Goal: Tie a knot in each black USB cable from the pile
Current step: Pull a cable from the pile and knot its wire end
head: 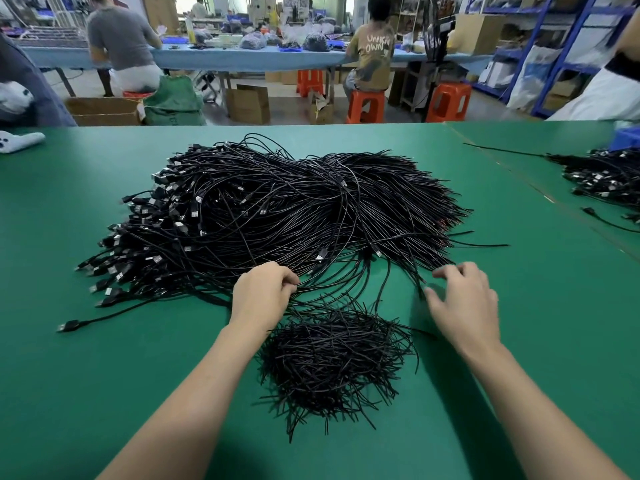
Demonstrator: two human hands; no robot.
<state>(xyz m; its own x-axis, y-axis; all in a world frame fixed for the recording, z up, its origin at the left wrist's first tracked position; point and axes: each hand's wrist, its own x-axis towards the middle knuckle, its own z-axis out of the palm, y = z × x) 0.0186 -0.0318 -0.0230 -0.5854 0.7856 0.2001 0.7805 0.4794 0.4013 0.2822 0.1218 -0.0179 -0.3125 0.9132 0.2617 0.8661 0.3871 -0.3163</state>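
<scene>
Gripping: left hand (263, 296), fingers curled round strands at the near edge of the cable pile (277, 209).
Right hand (464, 303): fingers spread, holding nothing, just beside loose cable ends.
Pile position: centre of green table (104, 375), plugs fanned to the left.
Short black strands (332, 358): small heap between the forearms.
Second pile (602, 178): far right of the table.

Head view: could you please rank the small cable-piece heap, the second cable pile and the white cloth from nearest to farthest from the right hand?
From the right hand:
1. Small cable-piece heap, just to its left.
2. Second cable pile, far right.
3. White cloth, far left.
</scene>
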